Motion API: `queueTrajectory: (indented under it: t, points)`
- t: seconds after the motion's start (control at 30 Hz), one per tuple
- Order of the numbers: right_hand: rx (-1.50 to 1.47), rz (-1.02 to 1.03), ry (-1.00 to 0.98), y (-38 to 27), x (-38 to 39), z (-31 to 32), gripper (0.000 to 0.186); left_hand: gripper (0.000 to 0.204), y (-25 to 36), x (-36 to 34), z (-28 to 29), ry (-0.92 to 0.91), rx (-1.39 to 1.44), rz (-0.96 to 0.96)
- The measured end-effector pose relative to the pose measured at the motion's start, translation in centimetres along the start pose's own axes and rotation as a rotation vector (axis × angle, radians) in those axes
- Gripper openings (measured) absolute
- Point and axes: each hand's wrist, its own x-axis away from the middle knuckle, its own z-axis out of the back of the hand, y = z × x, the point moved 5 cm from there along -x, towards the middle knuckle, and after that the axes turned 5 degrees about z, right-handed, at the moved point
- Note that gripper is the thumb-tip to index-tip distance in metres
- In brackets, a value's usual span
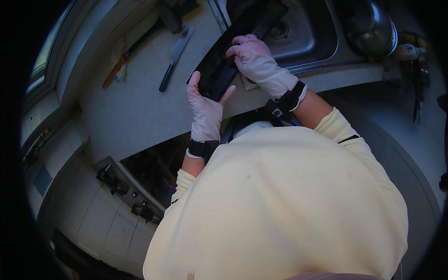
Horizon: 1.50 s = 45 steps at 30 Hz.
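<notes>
Head view: at the left of the pale surface [135, 116] lies a wooden-handled tool [114, 72]; its far part is too dark to identify. Next, a knife [176, 55] lies bare, blade pointing away from the person, near the left edge of the dark panel [215, 63]. Hazard: if the panel swings left, it could push the knife or bring the glove onto the blade.

The gloved left hand [206, 111] has its grip around the panel's near end, with thumb and fingers at opposite edges. Hazard: a smooth or wet face could slide through the glove; wetness cannot be confirmed in this light.

The panel slants from the surface across the sink rim, its far part over the basin. Hazard: if the near end is released, the overhanging weight may tip it in.

The gloved right hand [254, 57] rests on the panel's right side, fingers bent; whether its grip is closed on the edge cannot be told.

Rightmost are the sink [311, 39] and a metal vessel [371, 28]. Hazard: a wide rightward swing of the far end could strike the vessel.
</notes>
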Motion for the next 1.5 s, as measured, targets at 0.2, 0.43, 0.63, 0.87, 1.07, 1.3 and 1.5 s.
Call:
queueTrajectory:
  t: [0.2,0.43,0.63,0.87,1.07,1.3,1.5]
  points:
    - [-0.325,0.316,-0.152,-3.6,0.1,-2.4,0.034,0.055,-0.2,-0.9,1.5,0.125,-0.016,0.085]
    - [-0.357,-0.18,0.647,5.6,-2.0,1.8,0.022,0.053,-0.3,-1.1,2.8,0.022,-0.105,0.027]
    - [-0.243,0.271,0.113,0.1,-0.9,-1.1,0.026,0.057,-0.7,-2.4,3.7,-0.12,-0.149,-0.019]
    - [-0.186,0.103,0.49,8.9,-2.2,2.6,0.021,0.051,0.4,-2.7,4.9,-0.097,-0.199,-0.303]
    - [-0.263,0.097,0.553,11.4,-2.3,2.8,0.03,0.048,0.7,-3.4,5.8,-0.148,-0.174,-0.307]
    - [-0.149,-0.07,0.711,10.6,0.7,3.8,0.054,0.054,0.7,-3.8,6.5,-0.215,-0.119,-0.266]
    - [-0.069,-0.054,0.72,9.3,1.6,5.3,0.06,0.059,0.4,-3.3,6.9,-0.178,-0.116,-0.183]
